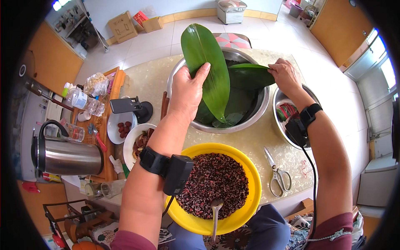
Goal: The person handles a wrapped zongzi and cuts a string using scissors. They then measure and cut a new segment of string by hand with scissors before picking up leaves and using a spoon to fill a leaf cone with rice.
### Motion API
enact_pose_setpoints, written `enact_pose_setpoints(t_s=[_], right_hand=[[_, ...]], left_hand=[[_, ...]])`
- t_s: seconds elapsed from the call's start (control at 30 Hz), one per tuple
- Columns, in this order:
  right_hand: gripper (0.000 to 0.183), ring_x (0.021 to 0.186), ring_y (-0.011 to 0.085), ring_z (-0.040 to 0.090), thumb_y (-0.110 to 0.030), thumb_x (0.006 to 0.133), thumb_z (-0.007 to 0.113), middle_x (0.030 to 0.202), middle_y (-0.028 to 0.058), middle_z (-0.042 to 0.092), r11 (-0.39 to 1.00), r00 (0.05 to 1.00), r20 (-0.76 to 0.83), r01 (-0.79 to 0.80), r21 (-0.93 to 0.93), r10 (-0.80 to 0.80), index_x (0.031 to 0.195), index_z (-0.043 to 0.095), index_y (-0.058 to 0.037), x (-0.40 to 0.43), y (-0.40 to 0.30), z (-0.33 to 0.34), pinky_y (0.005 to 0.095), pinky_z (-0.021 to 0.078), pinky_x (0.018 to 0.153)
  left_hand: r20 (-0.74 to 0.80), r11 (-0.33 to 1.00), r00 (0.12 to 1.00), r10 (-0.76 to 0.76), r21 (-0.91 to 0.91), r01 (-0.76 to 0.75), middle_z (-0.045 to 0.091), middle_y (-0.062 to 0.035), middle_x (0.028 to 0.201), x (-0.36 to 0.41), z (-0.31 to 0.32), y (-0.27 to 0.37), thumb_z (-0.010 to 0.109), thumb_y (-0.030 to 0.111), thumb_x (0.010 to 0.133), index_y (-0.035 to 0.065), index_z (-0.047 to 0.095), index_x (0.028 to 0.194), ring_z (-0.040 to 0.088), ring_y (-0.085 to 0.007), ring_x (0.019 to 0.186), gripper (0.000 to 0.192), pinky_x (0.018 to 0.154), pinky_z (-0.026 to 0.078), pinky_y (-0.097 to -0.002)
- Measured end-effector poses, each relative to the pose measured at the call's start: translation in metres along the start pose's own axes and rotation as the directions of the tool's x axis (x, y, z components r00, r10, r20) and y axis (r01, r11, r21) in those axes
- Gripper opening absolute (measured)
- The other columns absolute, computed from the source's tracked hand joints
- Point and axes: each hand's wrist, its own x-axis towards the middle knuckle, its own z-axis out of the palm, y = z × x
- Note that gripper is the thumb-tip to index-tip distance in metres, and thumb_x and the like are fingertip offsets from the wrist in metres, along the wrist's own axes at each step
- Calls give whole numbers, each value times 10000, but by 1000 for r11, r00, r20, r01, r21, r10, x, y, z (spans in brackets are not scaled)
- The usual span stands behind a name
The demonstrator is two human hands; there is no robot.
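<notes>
My left hand (189, 90) pinches a broad green leaf (209, 68) between thumb and fingers, the blade upright over a large steel basin (220, 129). The thumb presses on the leaf's face. My right hand (286, 76) grips the tip of a second, darker leaf (251, 76), which stretches sideways above the basin. More dark leaves (240, 103) lie in the basin, partly covered by the held ones. Nearer my body stands a yellow bowl (254, 184) of mixed dark and reddish grains (215, 181), with a metal spoon (215, 218) resting in it.
Scissors (276, 175) and red string (305, 170) lie at the right, below a smaller steel bowl (276, 109) of wrapped bundles. Leftward are a white bowl of meat (128, 143), a bowl of dates (114, 132), a phone on a stand (125, 105) and a steel kettle (70, 156).
</notes>
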Motion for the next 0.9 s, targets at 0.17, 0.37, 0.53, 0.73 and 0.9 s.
enact_pose_setpoints(t_s=[0.17,0.37,0.53,0.73,0.9], right_hand=[[170,810,311,602,-225,831,572,827,89,640,974,966,-183,203,100,-182,901,674,-109,5,-14,-12,410,481,735],[149,759,329,586,-71,813,511,818,131,608,854,999,-30,3,520,15,869,649,-77,0,-50,-47,389,473,704],[192,790,326,595,-26,762,475,854,171,610,825,994,-48,108,554,-98,826,656,-10,-13,-81,-50,376,467,735],[210,778,278,606,-163,797,594,848,156,611,892,994,-38,105,440,-98,834,652,35,-13,-133,-71,334,461,713],[227,688,341,596,-190,776,597,721,210,596,834,984,-77,177,523,-160,795,645,31,7,-107,-62,395,468,647]], left_hand=[[-52,995,994,92,35,-91,627,-45,898,-5,3,2,625,118,851,-20,589,988,578,-95,766,198,701,473,-236],[-176,904,909,378,282,-322,647,-62,797,-7,14,-14,647,106,821,-42,615,945,574,-96,667,195,637,457,-234],[-294,732,799,524,635,-247,655,-164,906,-11,25,-29,582,57,827,-15,619,1018,643,-276,754,208,702,486,-314],[-134,617,761,635,681,-395,529,-222,1193,-12,51,-52,493,-45,789,14,576,1136,545,-348,1063,362,872,464,-370],[6,648,831,556,623,-438,484,-232,1236,-32,55,-40,571,67,788,-17,401,1292,493,-374,1119,538,920,414,-408]])
